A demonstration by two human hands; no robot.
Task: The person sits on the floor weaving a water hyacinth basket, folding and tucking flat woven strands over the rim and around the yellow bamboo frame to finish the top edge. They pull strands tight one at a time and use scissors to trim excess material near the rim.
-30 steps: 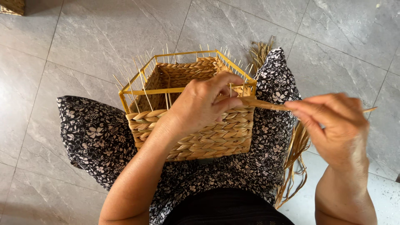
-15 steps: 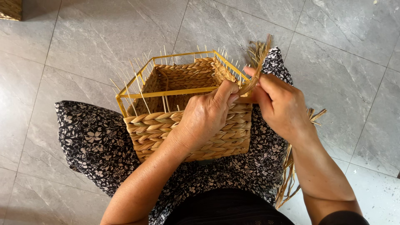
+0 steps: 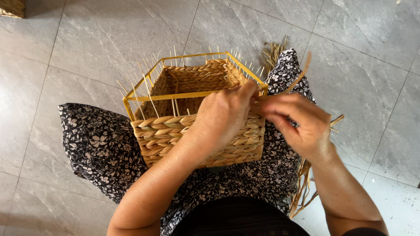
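Weaving a strand into the near right corner of a half-finished basket held on the lap.

The square woven straw basket on a yellow wire frame (image 3: 199,131) rests on the black-and-white floral skirt (image 3: 96,148), above the grey tiled floor (image 3: 87,43). The left hand (image 3: 223,116) presses the woven wall at the corner, its grip narrow on the weave, while the right hand (image 3: 297,124) pinches the thin tan straw strand (image 3: 299,76), blurred with motion. Judged from this, the strand should be kept taut and seated tight against the row below while the left hand steadies the corner. Half a second ago the right hand sat against the corner; now it is drawn away rightward, with the strand bent upward.
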